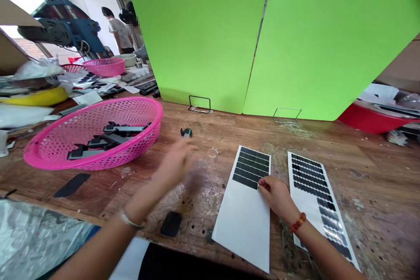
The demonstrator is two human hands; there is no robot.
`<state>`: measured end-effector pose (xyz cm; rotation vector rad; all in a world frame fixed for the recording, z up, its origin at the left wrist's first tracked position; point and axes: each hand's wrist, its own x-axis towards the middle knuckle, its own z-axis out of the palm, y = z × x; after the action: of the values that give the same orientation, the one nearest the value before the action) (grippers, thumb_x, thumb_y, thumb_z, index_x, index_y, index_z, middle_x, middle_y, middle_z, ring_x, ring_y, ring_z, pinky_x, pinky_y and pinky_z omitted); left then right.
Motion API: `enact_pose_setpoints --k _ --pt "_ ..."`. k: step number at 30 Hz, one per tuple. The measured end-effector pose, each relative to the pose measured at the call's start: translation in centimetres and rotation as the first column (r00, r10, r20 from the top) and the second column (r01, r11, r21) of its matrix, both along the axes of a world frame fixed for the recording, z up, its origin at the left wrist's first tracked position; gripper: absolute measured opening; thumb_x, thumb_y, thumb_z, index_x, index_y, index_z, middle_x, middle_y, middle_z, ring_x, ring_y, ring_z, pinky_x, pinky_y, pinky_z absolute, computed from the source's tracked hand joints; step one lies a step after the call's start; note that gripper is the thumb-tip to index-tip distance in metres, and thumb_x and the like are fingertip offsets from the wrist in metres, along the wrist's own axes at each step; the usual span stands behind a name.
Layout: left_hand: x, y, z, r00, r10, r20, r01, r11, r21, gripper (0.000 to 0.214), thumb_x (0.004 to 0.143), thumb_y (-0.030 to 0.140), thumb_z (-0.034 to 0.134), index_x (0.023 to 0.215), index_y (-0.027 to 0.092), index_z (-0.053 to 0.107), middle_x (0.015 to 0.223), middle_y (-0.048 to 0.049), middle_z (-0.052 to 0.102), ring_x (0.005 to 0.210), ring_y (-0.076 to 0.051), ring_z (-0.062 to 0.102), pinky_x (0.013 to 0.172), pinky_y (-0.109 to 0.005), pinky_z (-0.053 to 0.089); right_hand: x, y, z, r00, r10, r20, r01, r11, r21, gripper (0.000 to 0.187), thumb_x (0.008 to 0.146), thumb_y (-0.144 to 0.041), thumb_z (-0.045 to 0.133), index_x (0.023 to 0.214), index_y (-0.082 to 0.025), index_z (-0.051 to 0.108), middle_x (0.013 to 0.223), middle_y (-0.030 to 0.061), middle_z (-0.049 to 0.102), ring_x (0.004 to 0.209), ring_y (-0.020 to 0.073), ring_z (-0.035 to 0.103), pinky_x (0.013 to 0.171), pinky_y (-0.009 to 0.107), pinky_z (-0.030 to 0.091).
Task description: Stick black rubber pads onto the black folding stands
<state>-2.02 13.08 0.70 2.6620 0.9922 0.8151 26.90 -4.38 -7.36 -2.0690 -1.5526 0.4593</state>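
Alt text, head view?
Person's right hand at the black strips of a white sheet on a wooden table; left hand, blurred, near a small dark part. A similar sheet lies to the right, a pink basket of black and gray parts to the left, and green panels stand behind.

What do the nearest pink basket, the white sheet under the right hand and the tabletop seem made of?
Pink basket: likely moulded plastic, faintly glossy; holes pierce its evenly coloured wall.
White sheet: perhaps paper or film, smooth; thin, flat edges.
Tabletop: wood or printed laminate, worn; grain and scuffs show.
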Motion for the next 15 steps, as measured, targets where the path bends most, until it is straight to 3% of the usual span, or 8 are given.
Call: enact_pose_setpoints --k 3,5,8,11,15 --pt "6.3 -6.1 -3.5 0.942 -0.312 -0.12 0.284 0.936 -0.206 0.025 0.088 0.024 0.055 0.111 0.02 0.063 0.134 -0.0076 0.054 0.13 -0.024 0.043 0.111 -0.042 0.033 -0.3 0.7 -0.4 0.998 -0.008 0.057 0.01 1.0 -0.028 0.015 0.08 -0.018 0.046 0.074 -0.016 0.06 0.078 0.0065 0.061 0.074 0.0196 0.058 0.07 0.03 0.043" --pt "9.0 -8.8 -5.8 0.916 -0.368 -0.162 0.324 0.914 -0.243 0.035 0.087 0.026 0.058 0.121 0.017 0.057 0.139 -0.0111 0.05 0.133 -0.026 0.04 0.111 -0.042 0.032 -0.4 1.0 -0.5 0.998 -0.011 0.067 0.014 0.998 -0.054 0.013 0.079 -0.018 0.047 0.075 -0.016 0.059 0.08 0.0069 0.061 0.074 0.0191 0.058 0.07 0.029 0.043" --pt "11.1 -10.6 -8.1 0.913 -0.33 -0.239 0.273 0.931 -0.242 0.051 0.085 0.034 0.061 0.13 0.014 0.049 0.142 -0.0151 0.046 0.133 -0.029 0.039 0.11 -0.044 0.033 -0.3 1.3 -0.4 0.997 -0.023 0.079 0.031 0.995 -0.095 0.011 0.078 -0.016 0.048 0.073 -0.016 0.058 0.081 0.0072 0.061 0.073 0.0182 0.058 0.07 0.028 0.042" --pt "11.7 -10.9 -8.8 0.912 -0.291 -0.289 0.237 0.949 -0.208 0.055 0.083 0.039 0.064 0.13 0.015 0.048 0.14 -0.014 0.047 0.131 -0.03 0.04 0.109 -0.045 0.034 -0.3 1.8 -0.1 0.996 -0.032 0.085 0.044 0.989 -0.142 0.009 0.075 -0.014 0.051 0.068 -0.017 0.056 0.076 0.0056 0.061 0.068 0.0173 0.058 0.066 0.027 0.04" --pt "11.8 -10.7 -8.1 0.905 -0.278 -0.322 0.226 0.956 -0.189 0.058 0.079 0.042 0.068 0.127 0.016 0.048 0.131 -0.0112 0.053 0.121 -0.029 0.046 0.102 -0.042 0.039 -0.3 2.2 0.4 0.995 -0.006 0.096 0.022 0.986 -0.168 0.01 0.073 -0.01 0.052 0.066 -0.018 0.053 0.07 0.0042 0.06 0.064 0.0163 0.056 0.061 0.026 0.038"
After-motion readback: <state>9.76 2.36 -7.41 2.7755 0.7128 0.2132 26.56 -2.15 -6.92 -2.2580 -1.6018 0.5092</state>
